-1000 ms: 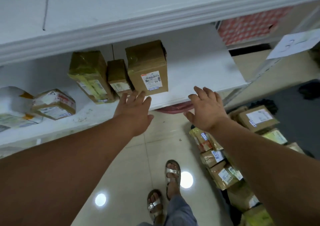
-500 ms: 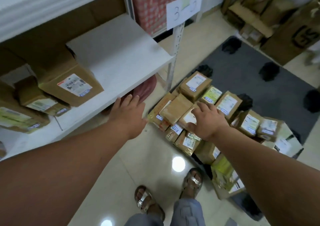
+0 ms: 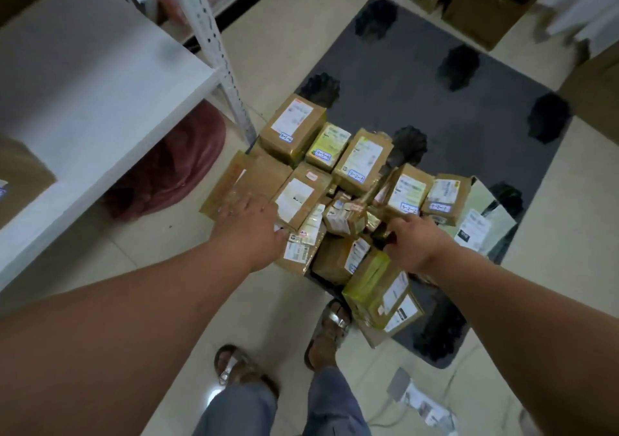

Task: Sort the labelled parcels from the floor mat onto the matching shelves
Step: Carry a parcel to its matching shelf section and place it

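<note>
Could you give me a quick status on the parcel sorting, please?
Both hands down over parcel pile on grey mat. Left hand open, flat. Right hand grip unclear. White shelf beside.

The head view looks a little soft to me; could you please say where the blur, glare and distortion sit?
Head view: motion blur smears the left hand and right hand; most parcel labels are soft and hard to read; ceiling-light glare on the glossy floor between the feet; wide-angle bending of the shelf post; dim, flat light overall.
</note>
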Available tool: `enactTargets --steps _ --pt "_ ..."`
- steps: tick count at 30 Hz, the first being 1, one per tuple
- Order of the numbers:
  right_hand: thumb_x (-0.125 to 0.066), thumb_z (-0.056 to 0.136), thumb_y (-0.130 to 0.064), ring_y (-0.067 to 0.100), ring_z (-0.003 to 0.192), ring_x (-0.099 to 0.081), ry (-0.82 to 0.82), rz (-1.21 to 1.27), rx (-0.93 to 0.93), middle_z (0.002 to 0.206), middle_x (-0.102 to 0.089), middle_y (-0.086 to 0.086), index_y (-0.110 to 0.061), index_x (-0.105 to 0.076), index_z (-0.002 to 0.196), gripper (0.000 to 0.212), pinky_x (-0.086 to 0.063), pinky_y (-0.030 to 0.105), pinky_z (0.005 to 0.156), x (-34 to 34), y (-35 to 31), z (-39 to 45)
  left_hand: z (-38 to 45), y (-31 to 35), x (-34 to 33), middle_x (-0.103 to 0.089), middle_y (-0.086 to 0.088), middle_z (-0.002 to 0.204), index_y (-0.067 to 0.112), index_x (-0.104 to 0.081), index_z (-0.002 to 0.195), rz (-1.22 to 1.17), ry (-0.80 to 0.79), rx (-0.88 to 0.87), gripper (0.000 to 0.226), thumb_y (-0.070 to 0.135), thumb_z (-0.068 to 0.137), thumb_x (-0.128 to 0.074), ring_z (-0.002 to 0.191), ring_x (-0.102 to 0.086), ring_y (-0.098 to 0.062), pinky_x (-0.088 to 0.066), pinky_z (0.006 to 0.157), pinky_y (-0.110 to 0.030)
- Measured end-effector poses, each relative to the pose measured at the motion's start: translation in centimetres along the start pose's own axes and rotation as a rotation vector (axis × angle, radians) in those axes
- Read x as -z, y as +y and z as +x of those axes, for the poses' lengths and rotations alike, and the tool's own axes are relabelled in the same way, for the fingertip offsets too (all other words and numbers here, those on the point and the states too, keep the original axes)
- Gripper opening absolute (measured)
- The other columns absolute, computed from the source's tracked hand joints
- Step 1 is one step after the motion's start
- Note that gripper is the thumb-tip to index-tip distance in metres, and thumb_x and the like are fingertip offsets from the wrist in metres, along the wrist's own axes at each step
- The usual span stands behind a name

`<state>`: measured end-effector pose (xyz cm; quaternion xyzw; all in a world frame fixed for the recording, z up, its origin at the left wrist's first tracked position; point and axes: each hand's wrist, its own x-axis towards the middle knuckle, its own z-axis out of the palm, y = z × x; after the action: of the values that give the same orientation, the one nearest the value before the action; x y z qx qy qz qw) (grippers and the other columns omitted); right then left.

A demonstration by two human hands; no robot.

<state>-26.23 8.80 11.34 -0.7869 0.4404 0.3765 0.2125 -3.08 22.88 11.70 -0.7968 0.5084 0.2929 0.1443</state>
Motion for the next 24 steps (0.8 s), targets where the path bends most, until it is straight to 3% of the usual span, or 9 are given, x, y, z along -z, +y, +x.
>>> enactTargets --steps 4,8,11,16,20,24 --pt "-0.051 0.093 -0.040 0.037 0.117 -0.049 -0.040 0.056 -0.019 0.131 -0.048 0.015 -0.019 -0.048 0.135 0.047 -0.045 0.042 0.098 -1.7 3.4 2.8 2.6 3.2 -2.3 -0.020 -0.002 0.162 0.023 -0.031 0.149 0.023 -0.059 -0.025 0.057 0.053 0.101 -0.034 0.150 -0.011 -0.025 -0.012 0.119 -0.047" --pt "-0.049 0.097 -0.030 0.036 0.122 -0.047 -0.115 0.162 -0.021 0.138 -0.044 0.016 -0.016 -0.040 0.143 0.050 -0.045 0.040 0.097 -3.8 4.3 5.3 5.1 4.4 -4.1 -0.013 -0.003 0.164 0.023 -0.020 0.155 0.068 -0.147 -0.043 0.063 0.053 0.101 -0.033 0.152 -0.007 -0.025 -0.008 0.121 -0.049" --pt "-0.049 0.100 -0.031 0.032 0.122 -0.051 -0.141 0.300 -0.026 0.141 -0.046 0.015 -0.013 -0.037 0.146 0.050 -0.046 0.036 0.091 -5.3 4.0 7.0 7.6 4.7 -5.0 -0.015 -0.004 0.164 0.022 -0.022 0.154 0.098 -0.173 -0.047 0.063 0.053 0.101 -0.034 0.151 -0.011 -0.026 -0.011 0.121 -0.048" --pt "-0.049 0.100 -0.032 0.023 0.092 -0.056 -0.153 0.520 -0.065 0.124 -0.059 0.012 -0.013 -0.046 0.136 0.041 -0.043 0.029 0.072 -7.1 2.0 10.4 12.4 4.2 -6.3 -0.038 -0.004 0.149 0.019 -0.040 0.142 0.045 -0.221 0.000 0.053 0.050 0.099 -0.041 0.139 -0.033 -0.027 -0.026 0.114 -0.047" --pt "-0.052 0.099 -0.028 0.029 0.110 -0.057 -0.153 0.709 -0.133 0.122 -0.059 0.013 -0.011 -0.055 0.130 0.036 -0.046 0.034 0.089 -7.6 -0.8 13.8 15.6 2.8 -7.7 -0.042 -0.003 0.144 0.018 -0.040 0.144 -0.014 -0.247 0.042 0.054 0.048 0.099 -0.043 0.133 -0.040 -0.028 -0.032 0.107 -0.044" --pt "-0.053 0.099 -0.030 0.030 0.109 -0.058 -0.176 0.814 -0.147 0.118 -0.060 0.012 -0.010 -0.057 0.124 0.032 -0.050 0.040 0.094 -8.2 -4.7 17.9 18.6 0.6 -9.7 -0.044 -0.002 0.142 0.021 -0.043 0.139 -0.046 -0.277 0.071 0.049 0.047 0.098 -0.044 0.130 -0.043 -0.029 -0.034 0.104 -0.043"
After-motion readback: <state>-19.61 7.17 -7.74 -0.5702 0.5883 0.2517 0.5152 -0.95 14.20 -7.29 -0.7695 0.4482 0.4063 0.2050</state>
